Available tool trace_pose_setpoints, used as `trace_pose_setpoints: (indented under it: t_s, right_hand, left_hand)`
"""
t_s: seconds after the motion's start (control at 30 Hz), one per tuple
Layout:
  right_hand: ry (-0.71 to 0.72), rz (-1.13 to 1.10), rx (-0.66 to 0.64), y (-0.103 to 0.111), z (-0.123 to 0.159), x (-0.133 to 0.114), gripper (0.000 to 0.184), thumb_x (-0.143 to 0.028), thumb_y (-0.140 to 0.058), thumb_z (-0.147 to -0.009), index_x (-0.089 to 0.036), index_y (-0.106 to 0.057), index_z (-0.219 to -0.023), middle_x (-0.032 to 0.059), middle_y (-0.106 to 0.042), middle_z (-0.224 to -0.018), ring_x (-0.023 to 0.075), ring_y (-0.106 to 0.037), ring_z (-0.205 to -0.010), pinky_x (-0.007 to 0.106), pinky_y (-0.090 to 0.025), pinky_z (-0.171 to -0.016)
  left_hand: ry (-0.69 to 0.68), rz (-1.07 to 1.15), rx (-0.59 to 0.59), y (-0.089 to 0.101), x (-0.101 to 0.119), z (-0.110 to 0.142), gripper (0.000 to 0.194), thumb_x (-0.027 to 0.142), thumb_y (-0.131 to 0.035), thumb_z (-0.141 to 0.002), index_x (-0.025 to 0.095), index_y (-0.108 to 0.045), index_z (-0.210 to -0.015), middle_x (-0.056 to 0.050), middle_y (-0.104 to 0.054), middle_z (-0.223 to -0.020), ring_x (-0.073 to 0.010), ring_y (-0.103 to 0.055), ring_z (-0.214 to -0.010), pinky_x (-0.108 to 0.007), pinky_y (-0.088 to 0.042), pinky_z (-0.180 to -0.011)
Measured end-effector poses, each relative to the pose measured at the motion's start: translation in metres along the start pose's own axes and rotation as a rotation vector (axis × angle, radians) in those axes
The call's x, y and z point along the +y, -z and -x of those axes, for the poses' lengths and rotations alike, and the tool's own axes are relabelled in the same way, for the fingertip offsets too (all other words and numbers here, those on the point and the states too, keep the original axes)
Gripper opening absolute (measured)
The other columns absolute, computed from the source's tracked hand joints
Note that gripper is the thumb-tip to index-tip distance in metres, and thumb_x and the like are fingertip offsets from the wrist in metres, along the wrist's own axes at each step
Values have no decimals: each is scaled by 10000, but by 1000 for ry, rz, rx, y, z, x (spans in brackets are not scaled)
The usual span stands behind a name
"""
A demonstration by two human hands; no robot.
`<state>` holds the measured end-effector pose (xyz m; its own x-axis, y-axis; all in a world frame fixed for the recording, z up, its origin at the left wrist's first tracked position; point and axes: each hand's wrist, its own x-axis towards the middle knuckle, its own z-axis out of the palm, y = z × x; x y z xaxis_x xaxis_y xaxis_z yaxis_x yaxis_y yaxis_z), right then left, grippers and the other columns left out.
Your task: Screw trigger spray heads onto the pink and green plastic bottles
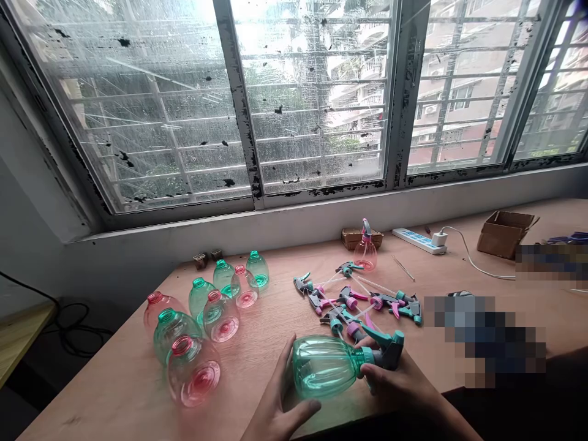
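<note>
A clear green spray bottle (324, 367) lies on its side in the air near the table's front edge, with a teal and grey trigger head on its neck. My right hand (395, 383) is closed around the neck and collar, thumb in front. At the bottle's base, my left hand (280, 398) is spread, its index finger along the base and its thumb stretched out below; whether it touches is unclear. Just beyond lies a pile of loose trigger spray heads (349, 298), pink, teal and grey, with thin white tubes. Several capless green and pink bottles (223, 315) stand to the left.
A pink bottle with its trigger head (365, 251) stands at the back before a small cardboard box (349, 237). A white power strip (419, 241) with a plugged-in cable and an open carton (503, 236) are at right. Windows (316, 92) line the wall behind the table (114, 392).
</note>
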<state>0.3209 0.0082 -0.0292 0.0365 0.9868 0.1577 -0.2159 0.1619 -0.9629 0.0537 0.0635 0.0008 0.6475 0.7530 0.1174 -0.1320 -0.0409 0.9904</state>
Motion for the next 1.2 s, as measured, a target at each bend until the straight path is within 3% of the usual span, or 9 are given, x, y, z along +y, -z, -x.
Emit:
trace_pose_setpoints:
  t_s: [0.23, 0.47, 0.63, 0.73, 0.83, 1.03, 1.2]
  right_hand:
    - [-21, -1, -5, 1, 2, -2, 423, -429, -853, -753, -172, -626, -1001, 11, -710, -689, 128, -612, -523, 241, -482, -521]
    - [-11, -11, 6, -1, 0, -1, 456, -473, -863, -718, -180, -630, -979, -49, -610, -575, 124, -573, -469, 241, -449, -486]
    - [-33, -1, 13, -1, 1, -5, 472, -486, -862, -712, -179, -623, -979, -7, -678, -631, 136, -596, -491, 259, -470, -505]
    - [-36, 14, 6, -2, 1, -7, 474, -497, -863, -704, -178, -630, -966, 8, -699, -651, 136, -603, -496, 252, -478, -504]
    - [-33, 22, -3, -2, 0, -8, 460, -484, -860, -714, -173, -637, -969, 7, -698, -655, 129, -599, -495, 248, -491, -506]
    - [-25, 23, -5, -2, 1, -6, 462, -484, -860, -712, -173, -636, -970, 11, -707, -661, 119, -587, -489, 250, -507, -502]
    - [-43, 24, 7, -2, 2, -6, 458, -474, -860, -716, -180, -634, -984, 5, -709, -655, 121, -590, -486, 253, -498, -501]
  left_hand:
    - [25, -17, 12, 4, 0, 0, 892, 494, -761, -814, 256, -311, -1545, -136, -390, -1603, -360, -291, -1503, -518, -235, -1240]
    - [2, 7, -8, 1, 0, -2, 943, 353, -829, -780, 304, -284, -1549, -102, -386, -1613, -344, -333, -1488, -493, -266, -1236]
    - [5, -1, -8, 0, 2, 0, 950, 424, -818, -778, 289, -284, -1552, -118, -368, -1618, -353, -317, -1494, -524, -235, -1243]
    - [34, 7, -13, 1, 4, 1, 878, 484, -769, -809, 258, -335, -1538, -132, -434, -1578, -366, -290, -1502, -524, -246, -1238]
    - [49, 0, -27, 1, 5, 0, 871, 448, -776, -816, 272, -328, -1542, -111, -476, -1556, -360, -282, -1507, -508, -257, -1237]
    - [-12, 0, -13, -2, 4, -1, 963, 360, -823, -787, 317, -252, -1562, -88, -402, -1607, -338, -329, -1491, -484, -276, -1231]
    - [32, 20, -18, 0, 3, -1, 967, 484, -797, -780, 260, -273, -1561, -130, -406, -1598, -364, -313, -1493, -503, -281, -1226]
